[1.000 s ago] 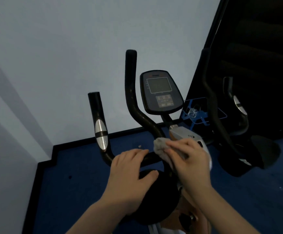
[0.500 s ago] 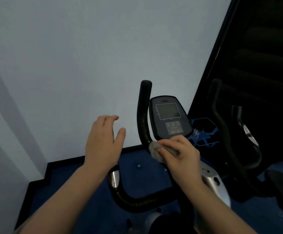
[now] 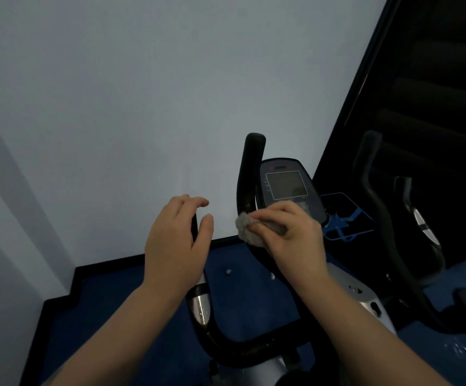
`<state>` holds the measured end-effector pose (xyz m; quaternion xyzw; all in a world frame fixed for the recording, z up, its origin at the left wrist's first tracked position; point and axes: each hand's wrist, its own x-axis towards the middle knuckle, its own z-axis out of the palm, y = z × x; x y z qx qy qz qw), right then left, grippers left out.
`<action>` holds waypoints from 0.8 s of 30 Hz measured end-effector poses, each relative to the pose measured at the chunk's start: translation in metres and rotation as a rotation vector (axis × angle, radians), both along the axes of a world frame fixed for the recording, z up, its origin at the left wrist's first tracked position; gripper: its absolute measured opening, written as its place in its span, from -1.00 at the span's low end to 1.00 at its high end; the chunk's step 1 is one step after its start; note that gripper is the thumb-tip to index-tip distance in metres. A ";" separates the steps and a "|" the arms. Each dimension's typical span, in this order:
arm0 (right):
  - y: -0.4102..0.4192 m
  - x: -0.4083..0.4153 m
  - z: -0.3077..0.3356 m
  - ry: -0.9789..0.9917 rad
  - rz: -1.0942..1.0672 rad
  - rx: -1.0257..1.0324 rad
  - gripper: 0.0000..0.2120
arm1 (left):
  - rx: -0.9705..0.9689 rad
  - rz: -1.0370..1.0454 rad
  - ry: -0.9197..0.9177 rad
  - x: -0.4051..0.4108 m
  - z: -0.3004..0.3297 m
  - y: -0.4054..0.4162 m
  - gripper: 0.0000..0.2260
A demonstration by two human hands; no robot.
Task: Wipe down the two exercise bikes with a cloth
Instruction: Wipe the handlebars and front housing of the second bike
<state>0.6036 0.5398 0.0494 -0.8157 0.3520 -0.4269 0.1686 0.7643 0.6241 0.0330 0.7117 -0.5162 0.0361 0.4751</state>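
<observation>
A: Far left, only the pale grey wall (image 3: 115, 107) and the dark blue floor (image 3: 115, 302) with its black skirting edge. Anything of the task there?

B: Nothing. Next, the left hand (image 3: 174, 246), open, fingers spread and a little curled, gripping nothing. Hovering just in front of the top of the left black curved handlebar (image 3: 201, 310) with its silver sensor plate, apparently not closed on it. Probably raised so as to take that grip and steady the bike.

A: And in the middle?

B: The nearer black and silver exercise bike (image 3: 360, 296), close under the camera. Right upright handlebar (image 3: 250, 174) standing free above the hands. Right hand (image 3: 290, 235) closed around the small crumpled grey cloth (image 3: 247, 228), pressed against that bar at its lower part, just left of the dark oval console with the square screen (image 3: 284, 188). Held bunched like this, likely, to wrap a narrow round tube better than a flat cloth.

A: Console itself touched?

B: Cannot tell; knuckles covering its lower edge.

A: Further right?

B: The second dark exercise bike (image 3: 393, 232), against the black panel, well apart from both hands. Not touched now, so judged as still waiting for the cloth.
</observation>
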 end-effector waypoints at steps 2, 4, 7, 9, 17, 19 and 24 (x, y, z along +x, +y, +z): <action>0.011 -0.016 -0.004 0.001 0.017 -0.008 -0.83 | -0.013 -0.006 0.011 -0.001 -0.001 0.000 -0.72; 0.010 -0.014 -0.004 0.002 0.011 -0.035 -0.84 | -0.031 -0.001 0.013 -0.001 0.000 -0.001 -0.72; -0.011 0.017 0.007 0.008 -0.040 -0.070 -0.89 | -0.019 -0.002 -0.030 0.001 0.000 -0.001 -0.71; -0.024 0.031 0.020 -0.063 -0.074 -0.098 -0.89 | -0.008 -0.005 -0.046 0.003 0.000 0.001 -0.71; -0.017 0.020 0.013 0.031 -0.011 -0.065 -0.84 | -0.014 0.007 -0.021 0.002 0.001 0.000 -0.71; -0.007 0.001 0.017 0.120 0.099 -0.015 -0.85 | -0.019 0.004 -0.018 0.000 0.001 -0.001 -0.71; -0.024 0.012 0.046 0.095 0.071 -0.031 -0.88 | -0.035 0.016 -0.015 -0.001 0.001 -0.001 -0.72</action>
